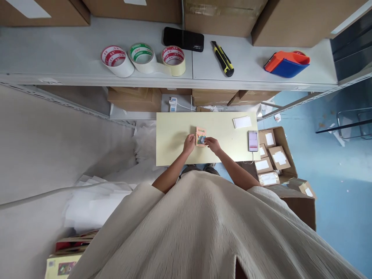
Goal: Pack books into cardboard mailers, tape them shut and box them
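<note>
A small salmon-orange card (200, 131) with a colourful picture is held just over the pale yellow table (174, 130). Whether it is a single card or a thin pack I cannot tell. My left hand (189, 143) is closed at its left edge. On the other side, the fingers of my right hand (213, 144) pinch its right edge, slightly covering the picture. Further right on the tabletop lie a stack of white slips (241, 122) and a phone (253, 141) with a lit screen and a cable.
The shelf (81, 50) ahead holds tape rolls (142, 58), a dark phone (183, 39), a utility knife (222, 59) and an orange-blue tape dispenser (287, 64). A carton (286, 151) of small labelled boxes stands right of the table. White packing sheets (90, 205) lie left.
</note>
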`<act>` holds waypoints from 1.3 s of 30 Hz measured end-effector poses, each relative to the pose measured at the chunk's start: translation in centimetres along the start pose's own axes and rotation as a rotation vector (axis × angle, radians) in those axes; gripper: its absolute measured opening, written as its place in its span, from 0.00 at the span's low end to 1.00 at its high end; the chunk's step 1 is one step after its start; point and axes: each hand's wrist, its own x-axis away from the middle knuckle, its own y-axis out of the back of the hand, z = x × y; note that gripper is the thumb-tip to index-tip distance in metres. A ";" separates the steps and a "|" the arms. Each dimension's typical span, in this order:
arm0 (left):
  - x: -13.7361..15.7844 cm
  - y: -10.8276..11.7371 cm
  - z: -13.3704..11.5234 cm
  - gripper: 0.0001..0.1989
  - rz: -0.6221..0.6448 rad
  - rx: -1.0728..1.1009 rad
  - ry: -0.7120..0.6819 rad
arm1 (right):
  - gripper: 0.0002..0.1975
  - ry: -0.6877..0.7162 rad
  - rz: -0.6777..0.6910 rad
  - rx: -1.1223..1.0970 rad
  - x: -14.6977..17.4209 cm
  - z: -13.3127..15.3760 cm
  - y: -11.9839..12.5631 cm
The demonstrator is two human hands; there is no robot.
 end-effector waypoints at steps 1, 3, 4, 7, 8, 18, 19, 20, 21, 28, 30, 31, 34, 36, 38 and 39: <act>0.0 0.4 0.2 0.18 0.002 -0.003 0.032 | 0.14 -0.003 -0.004 0.018 -0.2 -0.2 -0.1; 0.1 1.1 0.5 0.17 0.029 0.005 0.098 | 0.14 -0.001 -0.015 0.074 -0.6 -0.6 -0.3; 0.1 1.3 0.7 0.16 0.047 0.004 0.104 | 0.13 0.002 -0.021 0.112 -0.7 -0.8 -0.3; 0.2 1.6 1.2 0.16 0.090 -0.023 0.071 | 0.13 0.027 -0.037 0.254 -1.0 -1.2 -0.3; 0.2 1.6 1.3 0.16 0.102 -0.044 0.055 | 0.14 0.046 -0.036 0.306 -1.1 -1.3 -0.3; 2.9 2.1 3.2 0.35 0.499 -0.800 -0.338 | 0.36 0.299 0.250 1.152 2.0 -1.1 -0.7; 3.2 2.2 3.5 0.38 0.517 -0.855 -0.340 | 0.39 0.312 0.290 1.219 2.3 -1.0 -0.7; 3.4 2.3 3.7 0.42 0.530 -0.897 -0.338 | 0.41 0.317 0.321 1.272 2.5 -0.9 -0.8; 3.4 2.4 3.9 0.45 0.537 -0.925 -0.330 | 0.43 0.319 0.346 1.314 2.5 -0.7 -0.9; 1.7 4.8 4.6 0.51 0.428 -0.900 -0.295 | 0.48 0.330 0.419 1.398 0.1 1.8 -4.1; 0.9 6.2 4.6 0.52 0.389 -0.877 -0.276 | 0.50 0.339 0.434 1.402 -1.0 2.7 -5.7; 0.4 7.0 4.6 0.51 0.372 -0.867 -0.265 | 0.50 0.344 0.439 1.404 -1.6 3.1 -6.6; -1.0 9.3 4.7 0.52 0.330 -0.852 -0.228 | 0.52 0.364 0.459 1.407 -3.2 4.4 -9.2; -1.9 10.8 4.9 0.54 0.311 -0.843 -0.201 | 0.53 0.385 0.473 1.407 -4.3 5.2 -11.1; -2.8 12.2 5.1 0.55 0.290 -0.833 -0.174 | 0.53 0.400 0.485 1.411 -5.4 6.0 -12.9; -3.3 12.8 5.3 0.56 0.276 -0.828 -0.163 | 0.53 0.405 0.490 1.415 -6.0 6.3 -13.9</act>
